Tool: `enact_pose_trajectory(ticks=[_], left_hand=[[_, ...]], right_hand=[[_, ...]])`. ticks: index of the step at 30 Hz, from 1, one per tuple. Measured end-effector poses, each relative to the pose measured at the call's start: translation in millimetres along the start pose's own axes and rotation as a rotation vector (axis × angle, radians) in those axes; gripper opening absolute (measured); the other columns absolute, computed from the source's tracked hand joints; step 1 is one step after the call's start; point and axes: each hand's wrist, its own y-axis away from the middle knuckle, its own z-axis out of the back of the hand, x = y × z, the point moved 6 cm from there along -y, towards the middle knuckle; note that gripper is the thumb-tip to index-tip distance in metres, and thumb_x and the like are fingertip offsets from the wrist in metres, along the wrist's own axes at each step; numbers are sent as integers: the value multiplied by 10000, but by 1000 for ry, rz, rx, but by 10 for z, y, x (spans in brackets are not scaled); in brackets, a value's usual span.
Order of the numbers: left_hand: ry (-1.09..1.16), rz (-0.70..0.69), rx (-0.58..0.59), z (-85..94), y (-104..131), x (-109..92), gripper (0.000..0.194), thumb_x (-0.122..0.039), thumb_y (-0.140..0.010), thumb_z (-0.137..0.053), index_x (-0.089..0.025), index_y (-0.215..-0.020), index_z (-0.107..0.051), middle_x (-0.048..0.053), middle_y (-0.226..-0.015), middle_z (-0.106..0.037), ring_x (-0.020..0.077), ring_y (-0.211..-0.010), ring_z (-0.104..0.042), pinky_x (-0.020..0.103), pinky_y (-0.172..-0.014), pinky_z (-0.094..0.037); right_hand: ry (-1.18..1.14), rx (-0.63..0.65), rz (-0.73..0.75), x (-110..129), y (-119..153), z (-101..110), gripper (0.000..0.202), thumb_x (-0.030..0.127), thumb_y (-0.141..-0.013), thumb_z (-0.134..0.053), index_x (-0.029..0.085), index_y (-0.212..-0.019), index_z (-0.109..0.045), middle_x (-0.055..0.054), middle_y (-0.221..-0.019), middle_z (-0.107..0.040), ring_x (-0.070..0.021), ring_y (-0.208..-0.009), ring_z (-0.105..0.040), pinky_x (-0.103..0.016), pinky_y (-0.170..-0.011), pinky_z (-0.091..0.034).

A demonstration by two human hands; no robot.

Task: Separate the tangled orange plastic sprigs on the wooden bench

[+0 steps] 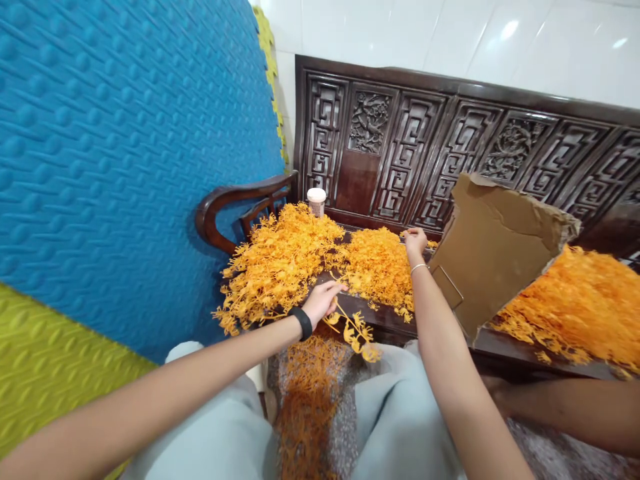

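My left hand, with a black band at the wrist, is closed on an orange plastic flower sprig that hangs down over my lap. To its left spreads a large heap of orange plastic sprigs on the dark wooden bench. A second, smaller heap lies between my two hands. At that heap's right edge my right hand, wearing a thin bracelet, has its fingers pinched together. What they hold, if anything, is too small to make out.
A bent cardboard sheet stands to the right, with another orange pile beyond it. A white-lidded jar is near the bench's carved backrest. Orange pieces lie between my legs. Another person's limb shows at right.
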Motion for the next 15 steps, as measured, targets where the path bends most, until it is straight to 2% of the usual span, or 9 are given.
enact_pose_trajectory(ticks=[2, 5, 10, 13, 15], left_hand=[[-10, 29, -37, 98, -50, 61, 215, -291, -778, -449, -127, -812, -583, -105, -302, -283, 40, -267, -218, 179, -350, -118], [-16, 3, -37, 155, -99, 57, 229, -291, -787, -439, -129, -864, -581, -107, -296, -278, 44, -265, -211, 178, -343, -124], [-19, -44, -58, 206, -111, -22, 280, -331, -771, -457, -130, -915, -589, -104, -317, -283, 46, -271, -215, 180, -340, -124], [-17, -56, -100, 284, -103, -31, 303, -343, -767, -456, -127, -938, -582, -104, -321, -280, 49, -278, -220, 176, -339, -123], [-15, -62, -135, 353, -99, -25, 321, -356, -768, -447, -130, -953, -580, -106, -310, -267, 53, -277, -215, 174, -338, -128]], right_hand=[[-14, 21, -8, 32, -7, -76, 256, 249, -695, -475, 126, -892, -581, -69, -753, -613, -168, -677, -556, -272, -643, -407], [-35, 98, 10, 155, 8, -242, 274, 231, -670, -527, 141, -916, -610, -70, -838, -622, -175, -769, -560, -289, -724, -410], [-91, 281, 62, 457, 134, -481, 189, 180, -654, -557, 152, -822, -637, -63, -916, -626, -170, -859, -558, -294, -805, -406], [-153, 458, 84, 716, 296, -627, 156, 255, -720, -542, 138, -765, -635, -58, -819, -651, -141, -748, -589, -260, -719, -447], [-231, 702, 72, 891, 481, -769, 282, 388, -771, -502, 138, -785, -632, -69, -807, -660, -132, -684, -602, -244, -642, -465]])
